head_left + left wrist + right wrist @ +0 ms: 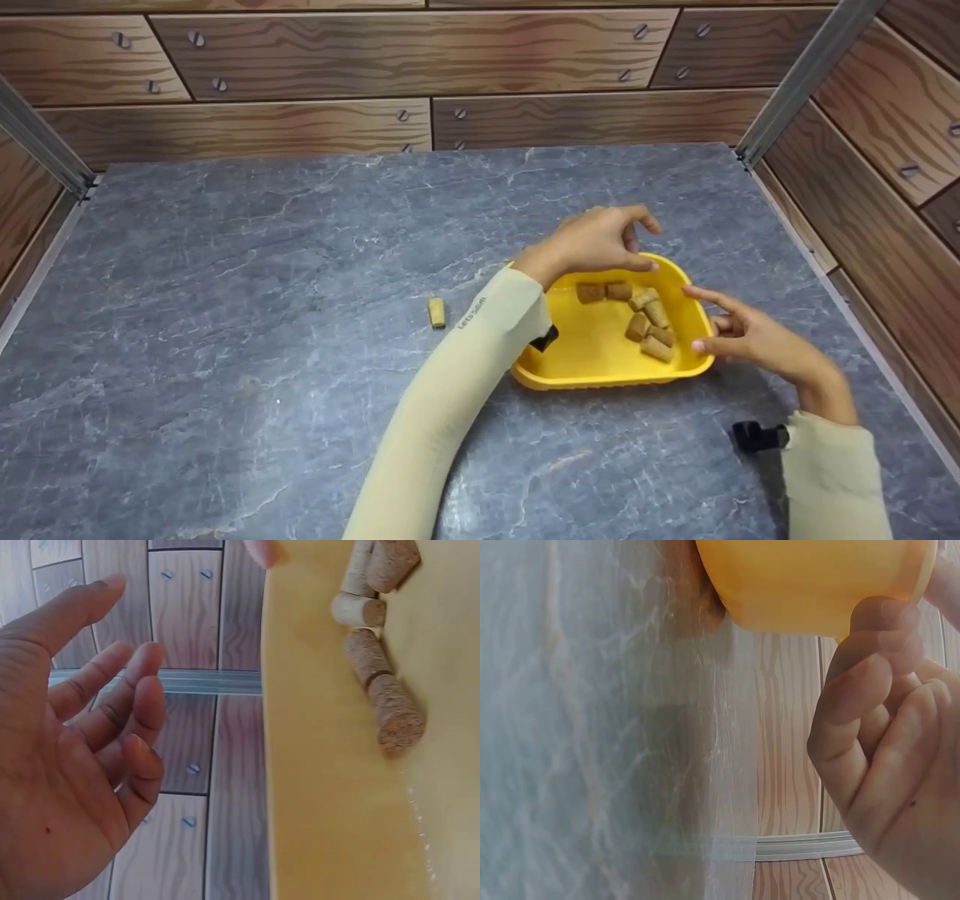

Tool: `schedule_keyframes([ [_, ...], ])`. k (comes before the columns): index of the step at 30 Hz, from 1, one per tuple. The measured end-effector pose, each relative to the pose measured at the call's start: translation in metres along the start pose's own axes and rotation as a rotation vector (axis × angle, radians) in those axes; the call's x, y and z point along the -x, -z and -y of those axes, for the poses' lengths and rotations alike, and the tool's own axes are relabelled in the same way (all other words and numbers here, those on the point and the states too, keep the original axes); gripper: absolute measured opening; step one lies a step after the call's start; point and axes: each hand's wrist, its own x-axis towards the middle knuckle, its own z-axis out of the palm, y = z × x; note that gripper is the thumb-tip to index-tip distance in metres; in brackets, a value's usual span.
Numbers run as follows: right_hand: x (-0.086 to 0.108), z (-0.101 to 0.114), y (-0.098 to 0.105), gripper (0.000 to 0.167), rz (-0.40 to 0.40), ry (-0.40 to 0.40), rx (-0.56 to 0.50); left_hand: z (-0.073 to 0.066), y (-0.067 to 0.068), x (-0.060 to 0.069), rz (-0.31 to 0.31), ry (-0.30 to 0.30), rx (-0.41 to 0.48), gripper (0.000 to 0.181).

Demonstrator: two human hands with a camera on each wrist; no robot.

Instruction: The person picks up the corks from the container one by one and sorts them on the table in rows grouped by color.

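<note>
A yellow plastic tub (589, 341) stands on the table, with several cork stoppers (657, 349) lying on its floor, some pale and some darker brown. The right hand (776, 349) grips the tub's right rim, thumb on the inner side and other fingers around the outside. Over the far rim hovers the left hand (596, 238); in the left wrist view its fingers (148, 701) are loosely bent and hold nothing. The left forearm hides the tub's left side. Outside the tub, to its left, one pale cork (436, 313) lies on the table.
The grey marbled table (225, 337) extends widely to the left of the tub. Wood-patterned panels (412, 52) form a wall behind it, and another wall (870, 202) rises along the right side. Metal strips run along the corners.
</note>
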Motion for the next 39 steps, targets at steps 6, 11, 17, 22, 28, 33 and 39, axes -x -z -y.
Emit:
schedule_keyframes([
  [6, 0.000, 0.000, 0.000, 0.071, 0.006, 0.016, 0.005, 0.007, -0.011, -0.006, 0.027, 0.007, 0.009, 0.044],
  [11, -0.001, -0.002, -0.001, 0.071, 0.012, 0.025, -0.005, 0.018, -0.019, -0.008, 0.067, 0.027, 0.036, 0.045],
  [17, -0.001, -0.002, -0.002, 0.068, 0.006, 0.014, -0.016, 0.023, -0.026, -0.008, 0.096, 0.048, 0.038, 0.045],
  [22, -0.001, -0.003, -0.001, 0.069, 0.007, 0.019, -0.020, 0.019, -0.029, -0.009, 0.154, 0.066, 0.039, 0.043],
  [28, -0.001, -0.003, -0.001, 0.069, 0.015, 0.028, -0.033, 0.018, -0.032, -0.010, 0.205, 0.084, 0.015, 0.044],
  [33, -0.001, -0.003, -0.001, 0.070, 0.010, 0.027, -0.028, 0.019, -0.034, -0.011, 0.239, 0.085, -0.004, 0.043],
  [39, -0.001, -0.001, -0.001, 0.070, 0.002, 0.024, -0.020, 0.020, -0.039, -0.013, 0.300, 0.076, -0.033, 0.042],
])
